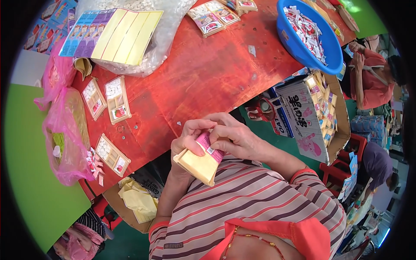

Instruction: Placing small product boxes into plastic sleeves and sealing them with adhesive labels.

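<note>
Close in front of my body, my left hand grips a small flat tray tilted at an angle. A pale yellow and purple sticker label covers its upward side. The fingers of my right hand are pinched at the label's purple end, close to my left thumb. What lies inside the tray is hidden. Beyond my hands, on the red table, lie three open divided trays: one tray upright, another tray beside it, and a nearer tray. They hold white pieces and a strawberry-pictured packet.
A clear bag of white pieces lies under a label sheet. More filled trays sit at the back. A blue basin holds small packets. A pink bag hangs left; a carton of packs stands right. Other people sit nearby.
</note>
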### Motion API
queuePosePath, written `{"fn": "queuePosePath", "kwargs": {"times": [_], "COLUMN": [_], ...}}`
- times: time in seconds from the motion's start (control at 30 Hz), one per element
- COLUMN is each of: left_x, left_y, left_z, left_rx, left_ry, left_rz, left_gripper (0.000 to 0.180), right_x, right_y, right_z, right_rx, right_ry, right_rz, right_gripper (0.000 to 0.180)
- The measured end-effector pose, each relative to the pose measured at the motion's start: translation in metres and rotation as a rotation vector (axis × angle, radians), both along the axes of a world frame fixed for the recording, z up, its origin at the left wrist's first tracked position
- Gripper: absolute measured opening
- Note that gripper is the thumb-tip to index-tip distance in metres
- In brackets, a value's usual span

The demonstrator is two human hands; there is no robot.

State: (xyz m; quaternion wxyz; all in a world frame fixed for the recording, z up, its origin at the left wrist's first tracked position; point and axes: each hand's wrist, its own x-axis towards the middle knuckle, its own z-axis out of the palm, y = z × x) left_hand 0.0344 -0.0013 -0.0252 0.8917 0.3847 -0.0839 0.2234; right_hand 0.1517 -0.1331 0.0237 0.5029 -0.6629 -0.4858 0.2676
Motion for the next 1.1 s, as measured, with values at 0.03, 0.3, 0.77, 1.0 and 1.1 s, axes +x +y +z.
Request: {"fn": "queuePosePath", "kwargs": {"times": [0.03, 0.3, 0.77, 1.0, 1.1], "left_x": [0.0, 0.004, 0.006, 0.005, 0.001], "left_y": [0.0, 0.0, -0.003, -0.012, -0.009], "left_z": [0.0, 0.007, 0.002, 0.012, 0.011], "left_rx": [-0.001, -0.001, -0.375, -0.134, -0.215], "left_ry": [0.001, 0.497, 0.355, 0.33, 0.459], "left_rz": [0.001, 0.206, 0.138, 0.204, 0.291], "left_gripper": [0.015, 0.046, 0.054, 0.062, 0.051], "right_x": [0.004, 0.001, -0.005, -0.014, -0.017], "right_y": [0.001, 0.005, 0.033, 0.046, 0.048], "right_z": [0.003, -0.013, -0.022, -0.022, -0.026], "right_rx": [-0.028, 0.007, 0.106, 0.159, 0.189], "right_ry": [0.028, 0.125, -0.091, -0.309, -0.315], "right_rz": [0.049, 0.033, -0.329, -0.414, -0.408], "right_gripper": [0.01, 0.01, 0.007, 0.012, 0.013]}}
